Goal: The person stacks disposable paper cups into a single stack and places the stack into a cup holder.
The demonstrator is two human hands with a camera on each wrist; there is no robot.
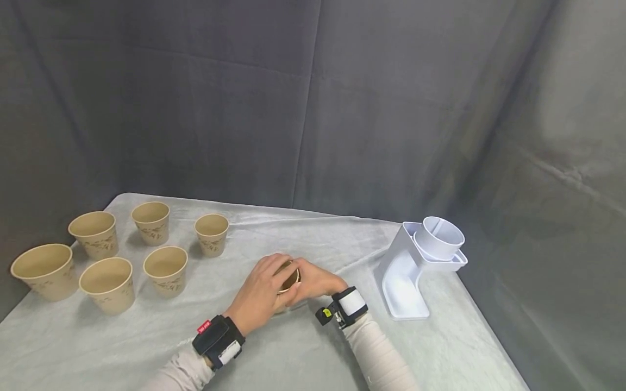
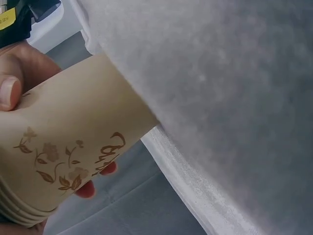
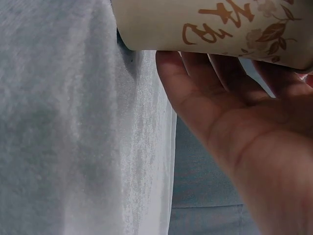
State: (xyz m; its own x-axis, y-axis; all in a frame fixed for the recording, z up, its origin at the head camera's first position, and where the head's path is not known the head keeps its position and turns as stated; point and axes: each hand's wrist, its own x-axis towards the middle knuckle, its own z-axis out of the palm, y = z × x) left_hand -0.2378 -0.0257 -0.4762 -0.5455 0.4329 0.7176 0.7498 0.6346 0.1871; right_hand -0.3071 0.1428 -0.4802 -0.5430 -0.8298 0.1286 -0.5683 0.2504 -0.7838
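Note:
A stack of beige paper cups (image 2: 83, 117), printed with brown flowers and lettering, stands mouth up at the middle of the table, several rims nested at its top. My left hand (image 1: 256, 298) grips it near the rim from the left. From the right, my right hand (image 1: 317, 281) curls round its side, the thumb lying on the cup wall in the left wrist view. Behind the lettered wall of the cup (image 3: 210, 27), the right fingers show in the right wrist view. In the head view both hands hide most of the stack, leaving part of the dark mouth visible.
Several single paper cups stand mouth up at the left, among them a front one (image 1: 107, 285) and a back right one (image 1: 212, 234). At the right stands a white plastic piece (image 1: 406, 288) with a curved chute and a round tube (image 1: 437, 244) on top. Grey cloth hangs behind.

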